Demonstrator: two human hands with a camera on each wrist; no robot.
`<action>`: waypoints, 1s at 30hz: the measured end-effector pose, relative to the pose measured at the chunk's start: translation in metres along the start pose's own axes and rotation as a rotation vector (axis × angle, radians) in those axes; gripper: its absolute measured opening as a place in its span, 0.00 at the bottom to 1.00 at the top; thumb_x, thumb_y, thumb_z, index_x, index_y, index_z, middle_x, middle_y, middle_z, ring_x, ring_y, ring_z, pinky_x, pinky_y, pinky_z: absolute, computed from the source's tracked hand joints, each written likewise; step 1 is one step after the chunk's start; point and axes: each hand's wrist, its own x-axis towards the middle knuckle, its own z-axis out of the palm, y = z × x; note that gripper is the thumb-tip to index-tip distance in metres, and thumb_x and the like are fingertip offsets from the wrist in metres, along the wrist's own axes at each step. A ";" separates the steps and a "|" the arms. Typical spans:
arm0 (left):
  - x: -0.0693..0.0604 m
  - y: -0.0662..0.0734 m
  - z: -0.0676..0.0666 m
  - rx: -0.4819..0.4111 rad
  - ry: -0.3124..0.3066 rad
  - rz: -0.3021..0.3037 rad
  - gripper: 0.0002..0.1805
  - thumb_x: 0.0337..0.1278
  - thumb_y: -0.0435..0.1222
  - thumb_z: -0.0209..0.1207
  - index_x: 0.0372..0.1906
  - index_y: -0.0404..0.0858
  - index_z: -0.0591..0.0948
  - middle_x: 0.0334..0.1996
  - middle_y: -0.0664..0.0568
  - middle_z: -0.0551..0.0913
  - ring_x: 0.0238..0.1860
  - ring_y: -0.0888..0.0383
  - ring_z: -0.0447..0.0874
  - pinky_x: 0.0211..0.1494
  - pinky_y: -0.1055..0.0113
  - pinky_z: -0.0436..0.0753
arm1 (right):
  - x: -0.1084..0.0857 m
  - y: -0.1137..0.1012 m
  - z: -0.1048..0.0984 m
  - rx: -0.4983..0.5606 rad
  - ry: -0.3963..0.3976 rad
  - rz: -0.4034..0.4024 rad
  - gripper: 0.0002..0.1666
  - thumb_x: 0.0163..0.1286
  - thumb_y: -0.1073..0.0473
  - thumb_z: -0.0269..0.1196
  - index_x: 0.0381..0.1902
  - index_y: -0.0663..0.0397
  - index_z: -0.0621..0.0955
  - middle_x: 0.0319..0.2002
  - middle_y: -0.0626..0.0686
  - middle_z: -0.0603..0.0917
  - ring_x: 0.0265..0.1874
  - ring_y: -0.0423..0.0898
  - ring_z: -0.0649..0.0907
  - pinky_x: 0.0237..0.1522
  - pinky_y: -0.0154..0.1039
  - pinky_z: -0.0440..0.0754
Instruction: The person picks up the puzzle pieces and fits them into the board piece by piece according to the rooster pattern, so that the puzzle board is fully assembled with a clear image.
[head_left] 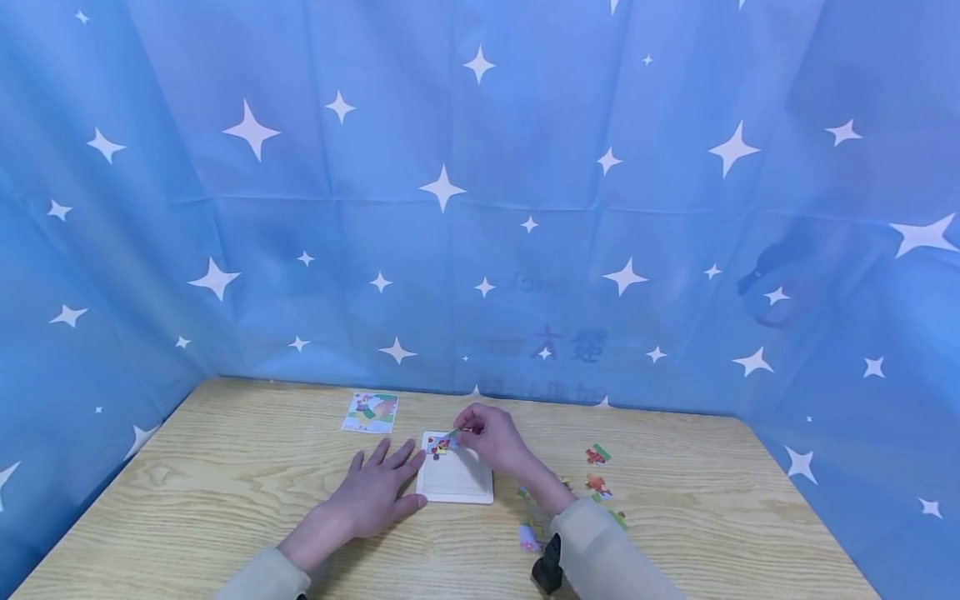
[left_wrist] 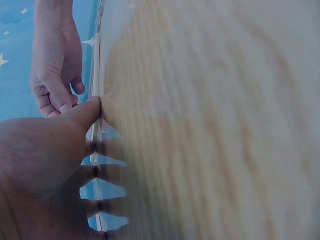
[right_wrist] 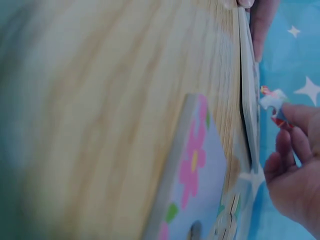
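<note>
A white puzzle tray [head_left: 455, 481] lies on the table, with colorful pieces [head_left: 437, 447] in its far left corner. My left hand [head_left: 372, 495] rests flat with fingers spread, its thumb and fingertips at the tray's left edge. Over the far side of the tray, my right hand [head_left: 492, 439] pinches a jigsaw piece. In the right wrist view this jigsaw piece [right_wrist: 273, 103] shows white, blue and red, held between thumb and fingers above the tray [right_wrist: 248, 95]. Whether it touches the other pieces cannot be told.
A printed picture card [head_left: 371, 412] lies behind my left hand. Several loose jigsaw pieces [head_left: 597, 485] are scattered right of the tray, some partly hidden by my right forearm. A lilac piece with a pink flower [right_wrist: 200, 160] lies near the right wrist. A blue starred curtain [head_left: 480, 250] hangs behind the table.
</note>
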 end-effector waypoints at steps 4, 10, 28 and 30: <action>0.001 0.000 0.001 -0.003 -0.004 -0.012 0.38 0.74 0.56 0.54 0.78 0.39 0.66 0.79 0.40 0.59 0.78 0.29 0.47 0.69 0.23 0.50 | 0.001 -0.001 0.001 0.008 0.007 -0.006 0.05 0.68 0.70 0.68 0.40 0.58 0.85 0.33 0.48 0.85 0.32 0.42 0.81 0.35 0.36 0.80; 0.002 -0.001 0.002 -0.005 0.004 -0.019 0.37 0.74 0.54 0.56 0.77 0.38 0.68 0.78 0.41 0.60 0.78 0.29 0.48 0.69 0.23 0.51 | 0.000 -0.002 0.002 0.016 0.006 -0.004 0.05 0.70 0.70 0.67 0.43 0.60 0.85 0.34 0.49 0.86 0.32 0.42 0.82 0.35 0.36 0.81; -0.003 0.011 -0.007 0.016 -0.008 -0.046 0.36 0.73 0.53 0.58 0.77 0.38 0.69 0.78 0.40 0.62 0.77 0.30 0.50 0.69 0.24 0.53 | -0.002 -0.001 0.001 -0.053 -0.009 0.028 0.06 0.70 0.70 0.67 0.43 0.59 0.85 0.34 0.49 0.85 0.34 0.42 0.82 0.36 0.36 0.82; -0.003 0.010 -0.007 0.019 -0.006 -0.045 0.36 0.73 0.53 0.58 0.77 0.38 0.69 0.78 0.40 0.62 0.77 0.29 0.51 0.69 0.24 0.53 | -0.003 0.000 0.001 -0.054 -0.013 0.031 0.06 0.69 0.70 0.67 0.43 0.59 0.85 0.34 0.48 0.85 0.34 0.42 0.82 0.36 0.36 0.82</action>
